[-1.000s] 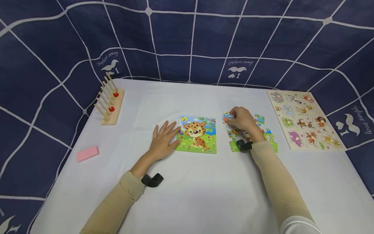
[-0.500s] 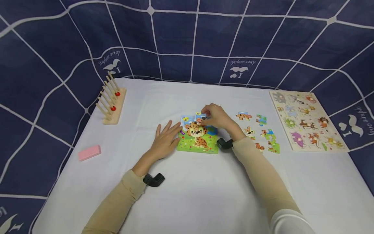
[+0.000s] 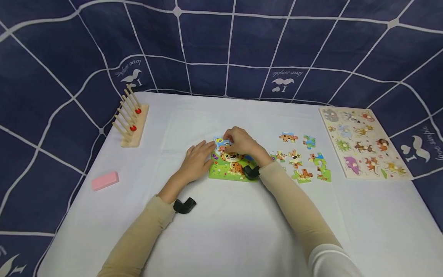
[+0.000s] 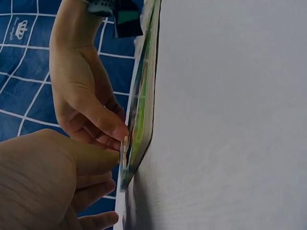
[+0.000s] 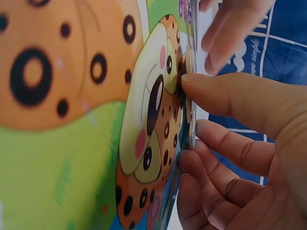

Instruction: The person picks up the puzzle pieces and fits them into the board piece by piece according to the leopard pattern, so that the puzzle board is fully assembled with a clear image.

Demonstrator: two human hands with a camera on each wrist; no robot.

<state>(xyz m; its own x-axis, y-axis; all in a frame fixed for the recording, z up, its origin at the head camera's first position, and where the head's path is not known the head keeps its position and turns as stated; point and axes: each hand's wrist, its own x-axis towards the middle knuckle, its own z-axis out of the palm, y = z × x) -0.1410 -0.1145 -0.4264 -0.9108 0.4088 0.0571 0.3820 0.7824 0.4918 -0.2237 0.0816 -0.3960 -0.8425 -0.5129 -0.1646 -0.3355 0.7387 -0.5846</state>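
A jigsaw board (image 3: 225,171) with a spotted cub on green and blue lies mid-table. My right hand (image 3: 242,144) pinches a jigsaw piece (image 3: 222,143) over its upper left corner, thumb on one side and fingers on the other. In the right wrist view the piece (image 5: 188,88) is seen edge-on, close over the printed cub's head. My left hand (image 3: 195,161) lies at the board's left edge with fingers extended; in the left wrist view its thumb (image 4: 103,158) is right by that corner. Several loose jigsaw pieces (image 3: 304,175) lie to the right.
A wooden animal puzzle board (image 3: 363,148) lies at the far right. On the left stand a wooden peg rack (image 3: 138,130) with red beads and a pink block (image 3: 105,181). A dark blue gridded cloth (image 3: 207,42) hangs behind the white table (image 3: 221,231).
My right hand has carried the jigsaw piece left from the loose pieces, across the board's top to its upper left corner. My left hand has stayed by the board's left edge, shifting slightly.
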